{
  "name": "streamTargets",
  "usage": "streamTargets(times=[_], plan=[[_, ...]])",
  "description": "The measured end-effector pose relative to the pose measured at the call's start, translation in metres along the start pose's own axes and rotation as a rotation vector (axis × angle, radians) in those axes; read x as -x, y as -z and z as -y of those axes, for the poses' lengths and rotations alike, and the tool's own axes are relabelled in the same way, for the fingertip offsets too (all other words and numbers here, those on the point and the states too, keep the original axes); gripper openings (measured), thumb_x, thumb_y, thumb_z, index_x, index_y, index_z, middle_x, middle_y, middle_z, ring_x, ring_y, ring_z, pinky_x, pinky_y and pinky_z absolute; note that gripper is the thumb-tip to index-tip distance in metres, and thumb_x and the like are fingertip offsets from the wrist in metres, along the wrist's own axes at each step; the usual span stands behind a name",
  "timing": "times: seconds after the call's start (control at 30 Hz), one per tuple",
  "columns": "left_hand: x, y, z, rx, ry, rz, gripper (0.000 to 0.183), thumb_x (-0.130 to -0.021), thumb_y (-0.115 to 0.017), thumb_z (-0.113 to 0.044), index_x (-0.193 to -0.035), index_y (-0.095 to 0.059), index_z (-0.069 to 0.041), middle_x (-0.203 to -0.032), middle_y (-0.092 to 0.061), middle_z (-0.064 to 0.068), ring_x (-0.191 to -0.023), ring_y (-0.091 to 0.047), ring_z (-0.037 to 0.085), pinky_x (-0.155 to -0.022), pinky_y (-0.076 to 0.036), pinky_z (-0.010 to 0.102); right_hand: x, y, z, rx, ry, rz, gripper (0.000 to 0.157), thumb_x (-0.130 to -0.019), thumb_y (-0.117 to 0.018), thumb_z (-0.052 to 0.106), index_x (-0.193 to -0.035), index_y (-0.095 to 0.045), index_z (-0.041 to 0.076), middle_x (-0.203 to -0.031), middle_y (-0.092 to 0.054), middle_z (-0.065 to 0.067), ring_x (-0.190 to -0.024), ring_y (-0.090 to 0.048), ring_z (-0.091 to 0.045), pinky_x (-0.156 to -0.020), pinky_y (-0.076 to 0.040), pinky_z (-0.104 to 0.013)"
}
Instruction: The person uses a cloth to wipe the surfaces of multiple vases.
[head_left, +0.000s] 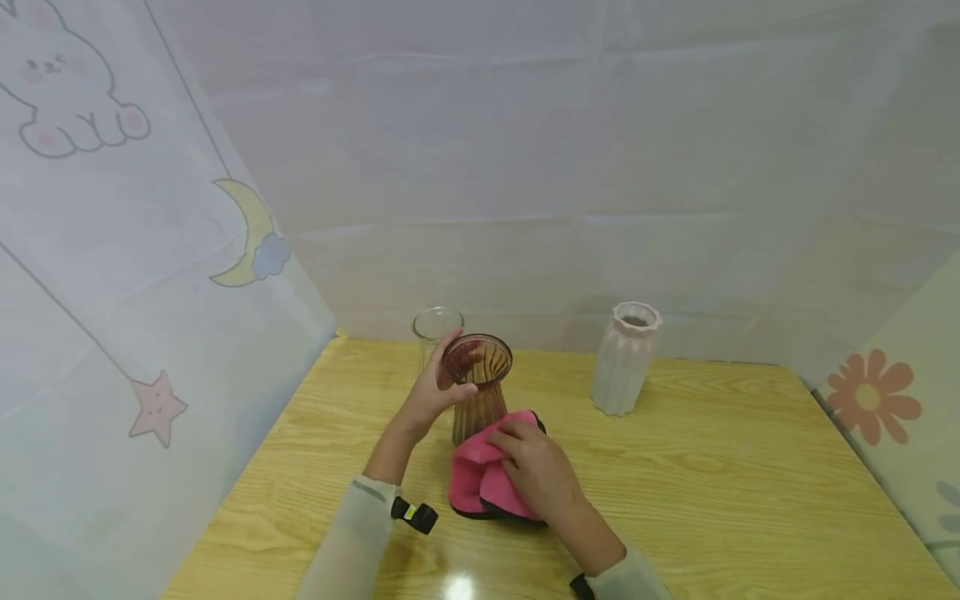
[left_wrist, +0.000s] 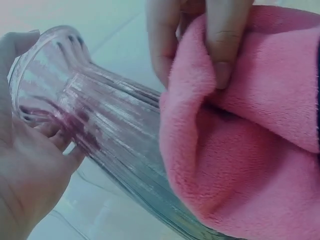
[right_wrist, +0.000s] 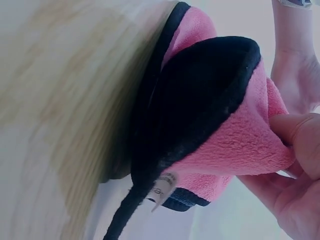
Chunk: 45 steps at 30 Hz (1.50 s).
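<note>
A ribbed glass vase [head_left: 480, 407], purplish at its flared rim and greyer lower down, is in front of me. My left hand [head_left: 426, 406] holds it around the neck, thumb on the near side and fingers behind, some showing through the glass in the left wrist view. With its thumb and fingers, my right hand [head_left: 542, 473] pinches a fluffy pink cloth [left_wrist: 250, 150] that has black edging. The cloth lies against the vase's lower side and hides its base. In the right wrist view, the cloth's black underside and a small white label [right_wrist: 164, 187] show.
Behind my left hand stands a clear glass vase [head_left: 438, 323], partly hidden. A white pleated vase [head_left: 622, 367] stands at the back right of the wooden table [head_left: 712, 492]. Pale sheet walls [head_left: 480, 167] close off the back and sides.
</note>
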<state>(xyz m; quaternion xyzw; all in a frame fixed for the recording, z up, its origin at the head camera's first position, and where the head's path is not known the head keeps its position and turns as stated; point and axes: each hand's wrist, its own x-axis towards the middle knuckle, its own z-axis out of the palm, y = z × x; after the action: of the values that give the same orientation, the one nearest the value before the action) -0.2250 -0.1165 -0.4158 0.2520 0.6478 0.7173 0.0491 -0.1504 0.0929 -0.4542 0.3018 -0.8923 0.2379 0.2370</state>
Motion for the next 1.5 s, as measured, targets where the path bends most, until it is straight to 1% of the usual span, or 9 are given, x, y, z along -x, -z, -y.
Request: streamTargets(times=[0.2, 0.4, 0.5, 0.67, 0.77, 0.83, 0.93, 1.0, 1.5], plan=[[0.006, -0.016, -0.001, -0.169, -0.028, -0.184, 0.120, -0.077, -0.086, -0.051, -0.163, -0.008, -0.021, -0.161, -0.031, 0.012, -0.149, -0.032, 0.029, -0.121, -0.020, 0.054, -0.001, 0.003, -0.004, 0.048, 0.128, -0.193, 0.035, -0.072, -0.086, -0.004, -0.103, -0.080, 0.012, -0.108, -0.074, -0.008, -0.099, -0.072, -0.024, -0.078, -0.060, -0.036], [0.008, -0.032, -0.007, -0.343, 0.001, -0.344, 0.114, -0.077, -0.088, -0.043, -0.162, -0.014, -0.028, -0.161, -0.033, 0.009, -0.147, -0.034, 0.030, -0.117, -0.027, 0.059, -0.011, 0.011, -0.007, 0.028, 0.240, -0.342, 0.032, -0.078, -0.082, -0.002, -0.109, -0.079, 0.008, -0.114, -0.074, -0.012, -0.106, -0.071, -0.029, -0.087, -0.058, -0.040], [0.008, -0.037, -0.009, -0.363, 0.027, -0.377, 0.110, -0.076, -0.088, -0.042, -0.161, -0.017, -0.033, -0.157, -0.039, 0.007, -0.146, -0.036, 0.031, -0.115, -0.030, 0.061, -0.016, 0.014, -0.008, 0.042, 0.278, -0.375, 0.020, -0.095, -0.070, 0.008, -0.113, -0.078, 0.007, -0.118, -0.074, -0.012, -0.109, -0.070, -0.031, -0.089, -0.057, -0.041], [0.007, -0.038, -0.010, -0.368, 0.018, -0.385, 0.108, -0.076, -0.087, -0.043, -0.160, -0.020, -0.028, -0.145, -0.053, 0.010, -0.140, -0.043, 0.032, -0.114, -0.032, 0.061, -0.024, 0.012, -0.008, 0.054, 0.299, -0.422, 0.034, -0.109, -0.047, 0.023, -0.114, -0.078, 0.009, -0.119, -0.073, -0.013, -0.111, -0.069, -0.033, -0.090, -0.056, -0.042], [0.007, -0.037, -0.009, -0.359, 0.004, -0.376, 0.108, -0.077, -0.087, -0.043, -0.161, -0.021, -0.022, -0.142, -0.055, 0.012, -0.136, -0.048, 0.033, -0.113, -0.034, 0.060, -0.025, 0.008, -0.009, 0.054, 0.295, -0.427, 0.024, -0.104, -0.059, 0.017, -0.113, -0.079, 0.008, -0.118, -0.073, -0.014, -0.111, -0.069, -0.035, -0.089, -0.057, -0.043], [0.006, -0.037, -0.008, -0.356, 0.001, -0.368, 0.108, -0.078, -0.086, -0.042, -0.161, -0.021, -0.019, -0.142, -0.056, 0.013, -0.135, -0.049, 0.033, -0.112, -0.034, 0.060, -0.025, 0.005, -0.010, 0.055, 0.295, -0.422, 0.019, -0.094, -0.071, 0.010, -0.112, -0.079, 0.007, -0.116, -0.074, -0.015, -0.110, -0.070, -0.037, -0.087, -0.057, -0.044], [0.006, -0.036, -0.009, -0.356, 0.004, -0.365, 0.106, -0.079, -0.085, -0.042, -0.160, -0.022, -0.017, -0.141, -0.056, 0.013, -0.135, -0.050, 0.032, -0.113, -0.034, 0.060, -0.023, 0.001, -0.010, 0.053, 0.284, -0.396, 0.033, -0.077, -0.083, 0.003, -0.110, -0.079, 0.006, -0.117, -0.073, -0.017, -0.109, -0.070, -0.038, -0.085, -0.058, -0.043], [0.005, -0.035, -0.009, -0.361, 0.007, -0.363, 0.106, -0.079, -0.085, -0.041, -0.160, -0.022, -0.015, -0.142, -0.056, 0.013, -0.135, -0.050, 0.032, -0.112, -0.035, 0.060, -0.022, -0.001, -0.010, 0.049, 0.274, -0.373, 0.036, -0.073, -0.086, 0.001, -0.107, -0.080, 0.006, -0.116, -0.073, -0.017, -0.108, -0.070, -0.037, -0.085, -0.058, -0.043], [-0.001, -0.024, -0.007, -0.283, -0.002, -0.233, 0.097, -0.085, -0.082, -0.025, -0.159, -0.021, -0.010, -0.152, -0.044, 0.019, -0.135, -0.051, 0.029, -0.116, -0.032, 0.056, -0.002, -0.010, -0.013, 0.071, 0.184, -0.168, 0.028, -0.075, -0.087, 0.002, -0.099, -0.081, 0.014, -0.108, -0.074, -0.011, -0.102, -0.073, -0.028, -0.076, -0.061, -0.037]])
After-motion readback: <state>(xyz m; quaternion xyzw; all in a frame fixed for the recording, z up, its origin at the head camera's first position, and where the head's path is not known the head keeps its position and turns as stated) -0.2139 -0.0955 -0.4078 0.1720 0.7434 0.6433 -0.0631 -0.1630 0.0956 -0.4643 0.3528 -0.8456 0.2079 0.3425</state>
